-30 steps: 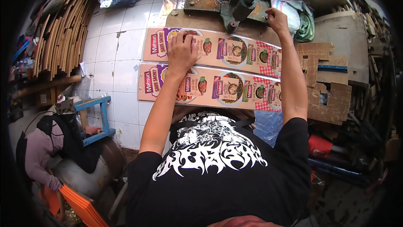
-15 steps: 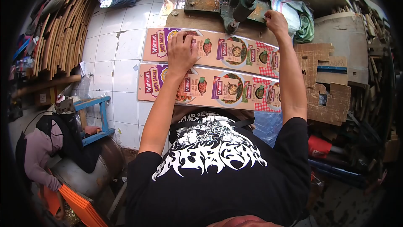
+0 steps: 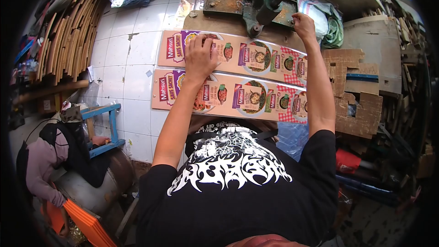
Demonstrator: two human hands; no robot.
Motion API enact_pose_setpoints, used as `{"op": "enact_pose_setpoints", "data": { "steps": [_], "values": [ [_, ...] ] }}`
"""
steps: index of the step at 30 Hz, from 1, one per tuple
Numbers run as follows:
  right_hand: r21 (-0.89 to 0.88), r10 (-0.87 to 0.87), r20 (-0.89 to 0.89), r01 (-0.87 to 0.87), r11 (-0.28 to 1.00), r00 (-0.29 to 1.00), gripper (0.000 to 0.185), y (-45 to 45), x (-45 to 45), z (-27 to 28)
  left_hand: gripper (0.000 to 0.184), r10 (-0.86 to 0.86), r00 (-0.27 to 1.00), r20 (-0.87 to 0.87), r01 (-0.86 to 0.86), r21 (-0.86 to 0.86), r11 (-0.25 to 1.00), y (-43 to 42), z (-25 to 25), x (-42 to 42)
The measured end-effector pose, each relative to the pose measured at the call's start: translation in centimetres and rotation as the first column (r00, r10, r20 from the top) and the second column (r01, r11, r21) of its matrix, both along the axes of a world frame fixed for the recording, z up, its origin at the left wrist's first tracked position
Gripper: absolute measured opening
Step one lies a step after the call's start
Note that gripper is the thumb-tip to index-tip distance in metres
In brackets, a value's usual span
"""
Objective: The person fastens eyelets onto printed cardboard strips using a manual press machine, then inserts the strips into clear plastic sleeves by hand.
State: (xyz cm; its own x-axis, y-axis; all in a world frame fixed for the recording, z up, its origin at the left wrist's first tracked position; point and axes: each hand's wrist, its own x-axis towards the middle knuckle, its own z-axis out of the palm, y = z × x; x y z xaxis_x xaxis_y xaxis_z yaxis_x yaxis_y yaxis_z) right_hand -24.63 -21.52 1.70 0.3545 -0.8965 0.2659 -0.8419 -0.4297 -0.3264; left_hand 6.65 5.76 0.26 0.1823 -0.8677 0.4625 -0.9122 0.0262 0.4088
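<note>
Two long printed strips with food pictures lie one behind the other in front of me. My left hand (image 3: 201, 57) rests on the left part of the farther strip (image 3: 232, 54), fingers spread and slightly bent over its surface. The nearer strip (image 3: 228, 94) lies partly beneath my left wrist. At the far right, my right hand (image 3: 304, 26) is raised beside a green metal hand press (image 3: 266, 13), above the edge of its right tray (image 3: 286, 14). Its fingertips are pinched together; anything between them is too small to make out.
A divided tray (image 3: 222, 0) with small debris adjoins the press on the left. Cut cardboard (image 3: 352, 91) lies right of the strips. A blue frame (image 3: 112, 123) stands at left, near another person in a mauve sleeve (image 3: 41, 174) beside orange sheets (image 3: 87, 222). Boards lean along both sides.
The whole view has shifted slightly. My left hand stays on the farther strip, and my right hand remains pinched beside the press with hardly any movement.
</note>
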Motion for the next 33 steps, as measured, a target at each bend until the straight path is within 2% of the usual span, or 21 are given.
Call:
{"op": "enact_pose_setpoints", "data": {
  "steps": [2, 14, 15, 17, 33],
  "values": [
    [0.033, -0.002, 0.066, 0.0, 0.999, 0.998, 0.019, 0.0, 0.0, -0.2, 0.026, 0.0, 1.0, -0.002, 0.0, 0.004, 1.0, 0.0, 0.0, 0.0],
    [0.009, 0.03, 0.16, -0.032, 0.999, 0.987, 0.015, 0.0, 0.6, -0.8, 0.027, -0.002, 1.0, -0.005, 0.002, 0.003, 1.0, 0.0, 0.0, 0.0],
    [0.009, 0.03, 0.16, -0.032, 0.999, 0.987, 0.015, 0.0, 0.4, -0.9, 0.027, -0.002, 1.0, -0.003, 0.002, -0.001, 1.0, 0.0, 0.1, 0.0],
    [-0.067, 0.084, 0.019, -0.083, 0.994, 0.996, 0.014, -0.1, 0.1, -1.0, 0.026, -0.001, 1.0, -0.002, 0.001, -0.006, 1.0, 0.0, 0.1, 0.0],
    [-0.022, 0.07, 0.046, -0.069, 0.997, 0.997, 0.014, 0.1, 0.1, -1.3, 0.026, 0.001, 1.0, -0.009, -0.001, -0.005, 1.0, 0.0, 0.1, 0.0]
  ]
}}
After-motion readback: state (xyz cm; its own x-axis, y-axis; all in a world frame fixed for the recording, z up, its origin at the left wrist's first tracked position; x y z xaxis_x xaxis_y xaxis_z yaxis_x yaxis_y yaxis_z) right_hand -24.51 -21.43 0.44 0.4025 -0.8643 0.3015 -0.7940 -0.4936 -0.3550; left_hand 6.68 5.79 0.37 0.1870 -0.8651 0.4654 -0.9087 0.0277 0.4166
